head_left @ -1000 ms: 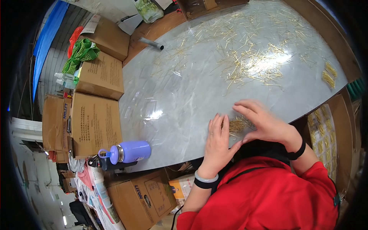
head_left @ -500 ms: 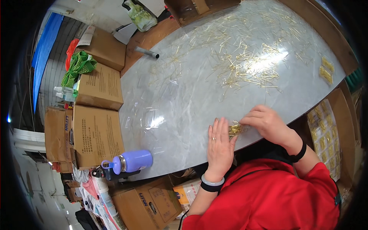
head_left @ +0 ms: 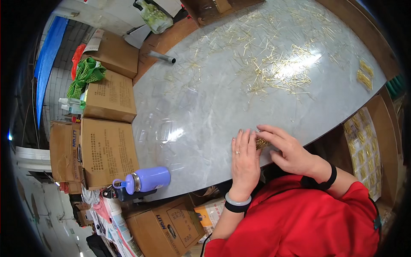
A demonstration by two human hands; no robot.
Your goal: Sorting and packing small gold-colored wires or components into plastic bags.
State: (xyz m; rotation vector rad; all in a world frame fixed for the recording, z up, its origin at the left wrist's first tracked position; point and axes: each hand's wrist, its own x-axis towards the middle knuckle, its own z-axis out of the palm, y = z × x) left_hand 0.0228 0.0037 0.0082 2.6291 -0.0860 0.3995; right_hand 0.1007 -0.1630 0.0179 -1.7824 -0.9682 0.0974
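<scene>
Near the table's front edge lies a small bundle of gold wire hooks (head_left: 262,143), partly hidden by my hands. My left hand (head_left: 245,160) rests flat along the bundle's left side, its fingers stretched out and close together. From the right, my right hand (head_left: 289,150) reaches over the bundle with fingers extended and thumb apart; the fingertips are at the bundle's far end. Farther back, many loose gold wire hooks (head_left: 280,79) lie in a scattered heap. Two neat bundles of the hooks (head_left: 364,80) sit at the table's right edge.
A purple bottle (head_left: 154,179) lies on its side at the grey table's left edge. Clear plastic pieces (head_left: 171,130) and a grey tube (head_left: 162,57) are on the left part. Cardboard boxes (head_left: 113,147) line that side. A box with bagged gold hooks (head_left: 364,147) stands below right.
My right hand has shifted left and its fingers have spread from a pinch at the bundle's right side to reach over its far end. The left hand stays almost in place.
</scene>
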